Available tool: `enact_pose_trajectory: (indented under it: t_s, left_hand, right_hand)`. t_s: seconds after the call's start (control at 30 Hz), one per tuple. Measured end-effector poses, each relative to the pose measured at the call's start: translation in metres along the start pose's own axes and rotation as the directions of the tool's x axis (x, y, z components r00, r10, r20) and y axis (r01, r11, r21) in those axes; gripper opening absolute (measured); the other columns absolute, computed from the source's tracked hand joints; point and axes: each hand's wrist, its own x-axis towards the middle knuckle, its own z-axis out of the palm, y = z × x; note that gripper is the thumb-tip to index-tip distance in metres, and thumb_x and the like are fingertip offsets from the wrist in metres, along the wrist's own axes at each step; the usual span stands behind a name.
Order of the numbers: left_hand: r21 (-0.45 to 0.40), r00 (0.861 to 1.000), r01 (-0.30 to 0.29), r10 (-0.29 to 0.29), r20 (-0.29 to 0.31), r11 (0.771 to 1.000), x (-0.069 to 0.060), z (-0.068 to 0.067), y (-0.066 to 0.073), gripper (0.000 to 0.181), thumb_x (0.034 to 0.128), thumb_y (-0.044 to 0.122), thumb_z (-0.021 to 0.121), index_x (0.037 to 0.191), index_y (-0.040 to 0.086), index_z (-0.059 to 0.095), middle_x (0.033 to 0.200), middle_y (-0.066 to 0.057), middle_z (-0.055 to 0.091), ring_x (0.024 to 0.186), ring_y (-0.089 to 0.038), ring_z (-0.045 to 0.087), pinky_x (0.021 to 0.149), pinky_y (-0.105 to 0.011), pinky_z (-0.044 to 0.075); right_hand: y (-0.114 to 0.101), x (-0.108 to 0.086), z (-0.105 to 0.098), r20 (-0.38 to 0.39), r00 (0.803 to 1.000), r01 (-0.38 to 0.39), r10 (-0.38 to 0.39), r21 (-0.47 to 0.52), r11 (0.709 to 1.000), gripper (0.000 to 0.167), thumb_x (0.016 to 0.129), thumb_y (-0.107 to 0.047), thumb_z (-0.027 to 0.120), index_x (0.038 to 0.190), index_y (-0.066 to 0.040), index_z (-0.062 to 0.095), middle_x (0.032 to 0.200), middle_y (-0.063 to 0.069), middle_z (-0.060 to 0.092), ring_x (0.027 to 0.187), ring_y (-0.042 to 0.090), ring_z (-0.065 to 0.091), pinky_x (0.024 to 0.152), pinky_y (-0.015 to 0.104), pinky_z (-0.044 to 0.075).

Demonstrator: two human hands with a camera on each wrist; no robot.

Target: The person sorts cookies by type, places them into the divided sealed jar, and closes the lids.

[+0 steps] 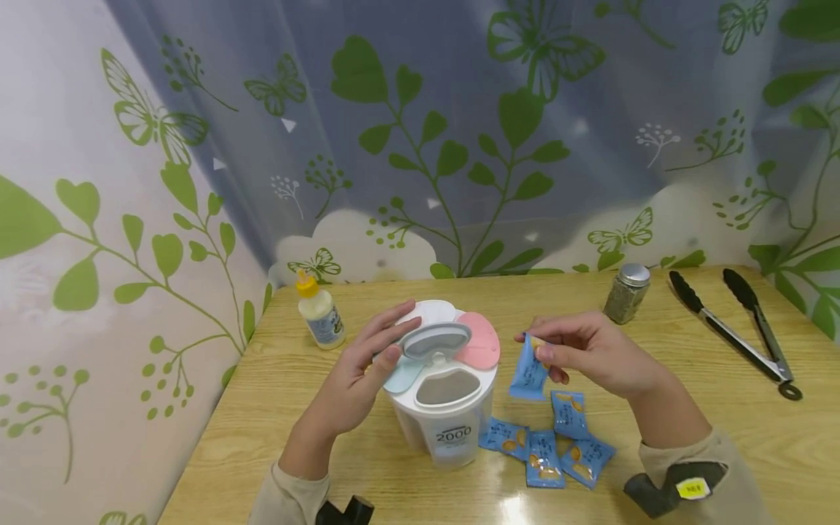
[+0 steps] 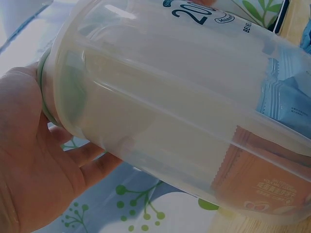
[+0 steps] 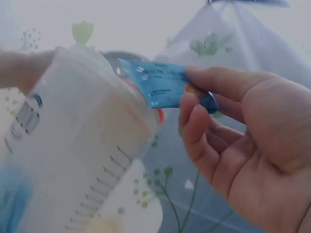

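A round clear container (image 1: 453, 437) with a white top stands upright on the table, its front grey lid (image 1: 436, 340) raised. My left hand (image 1: 357, 372) rests on the container's left rim by the blue lid, fingers spread and fairly straight. Just right of the container, my right hand (image 1: 600, 354) pinches a blue packet (image 1: 528, 370) between thumb and fingers. In the right wrist view that packet (image 3: 163, 82) appears beside the container's top. Through the wall in the left wrist view show an orange packet (image 2: 267, 179) and a blue packet (image 2: 291, 104).
Several blue packets (image 1: 545, 458) lie on the table right of the container. A yellow-capped bottle (image 1: 323, 317) stands at the back left. A spice jar (image 1: 626, 294) and black-tipped tongs (image 1: 741, 335) are at the back right. A patterned curtain (image 1: 420, 146) hangs behind.
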Motion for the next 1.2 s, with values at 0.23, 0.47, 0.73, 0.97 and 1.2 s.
enact_pose_trajectory:
  t_s: [0.23,0.47,0.73,0.97,1.2]
  left_hand:
    - [0.005,1.0,-0.001,0.001,-0.005,1.0,0.0,-0.002,-0.001,0.039,0.1078,0.015,0.043,0.145,0.013,0.053,0.161,-0.002,0.035,0.148,-0.023,0.033,0.116,-0.046,0.037]
    - [0.01,1.0,0.002,-0.001,-0.013,1.0,-0.001,-0.003,-0.001,0.039,0.1072,0.014,0.043,0.145,0.013,0.054,0.16,-0.001,0.036,0.149,-0.023,0.033,0.116,-0.048,0.036]
    - [0.021,1.0,-0.001,0.001,-0.016,1.0,0.0,-0.004,-0.002,0.039,0.1073,0.014,0.044,0.145,0.014,0.054,0.16,-0.001,0.036,0.148,-0.023,0.034,0.116,-0.046,0.037]
    - [0.028,1.0,0.0,0.001,-0.02,1.0,-0.002,-0.003,-0.004,0.039,0.1073,0.014,0.043,0.145,0.014,0.054,0.16,-0.001,0.037,0.147,-0.024,0.035,0.114,-0.049,0.039]
    - [0.009,1.0,-0.008,0.008,-0.015,1.0,-0.002,-0.001,-0.003,0.039,0.1074,0.014,0.043,0.145,0.014,0.053,0.16,0.0,0.036,0.147,-0.023,0.035,0.114,-0.044,0.039]
  right_hand:
    - [-0.015,0.008,0.021,-0.192,0.98,-0.045,0.057,0.068,0.997,0.041,0.099,0.011,0.047,0.125,-0.012,0.07,0.123,-0.002,0.068,0.075,0.008,0.062,0.063,0.025,0.053]
    - [-0.021,0.021,0.049,-0.292,0.956,-0.01,0.029,0.068,0.998,0.037,0.097,0.013,0.052,0.124,-0.006,0.07,0.114,0.0,0.072,0.087,0.009,0.072,0.073,0.025,0.059]
    - [-0.017,0.027,0.069,-0.286,0.955,-0.073,0.076,0.022,0.997,0.035,0.094,0.01,0.059,0.121,-0.009,0.07,0.107,0.001,0.073,0.089,0.012,0.073,0.076,0.031,0.061]
    - [-0.016,0.026,0.074,-0.251,0.963,-0.102,0.101,0.006,0.995,0.034,0.095,0.007,0.061,0.128,0.008,0.061,0.111,0.0,0.073,0.092,0.012,0.072,0.079,0.034,0.061]
    - [-0.017,0.02,0.066,-0.258,0.947,-0.195,0.192,0.012,0.981,0.034,0.095,0.004,0.061,0.128,0.0,0.064,0.112,-0.001,0.072,0.09,0.012,0.071,0.078,0.031,0.06]
